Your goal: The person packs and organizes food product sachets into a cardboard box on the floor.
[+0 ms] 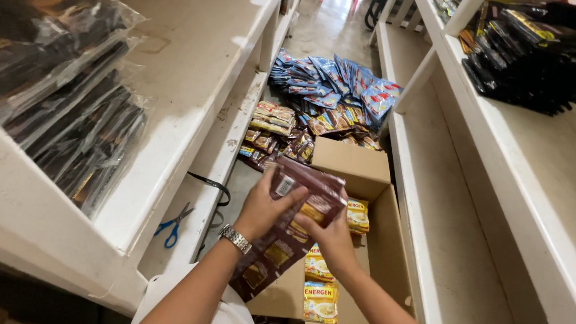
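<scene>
Both hands meet over an open brown cardboard box (369, 190) that sits on the floor in the aisle between two runs of white shelving. The left hand (266, 209), with a silver metal wristwatch (235, 238) on its wrist, is curled closed around the upper left edge of a strip of dark brown foil sachets (301, 205), thumb on the front face. The right hand (330, 239) grips the same strip from the lower right, its fingers wrapped underneath so only the knuckles and thumb side show. The strip hangs down from the hands in a joined chain, its lower sachets trailing toward the person's lap over the near edge of the box.

Inside the box, yellow sachets with a cereal-bowl picture (320, 298) lie in a column just beside the hanging strip, with another yellow one (357, 215) near the right hand. Beyond the box, on the floor, lie heaps of blue sachets (336, 83) and smaller brown and red sachets (274, 122).

On the low white shelf (178, 229) to the left rest blue-handled scissors (172, 227) and a black strap (213, 185). Clear plastic bundles of dark packets (51, 92) sit on the upper left shelf, and a stack of black packets (540, 55) lies on the upper right shelf.
</scene>
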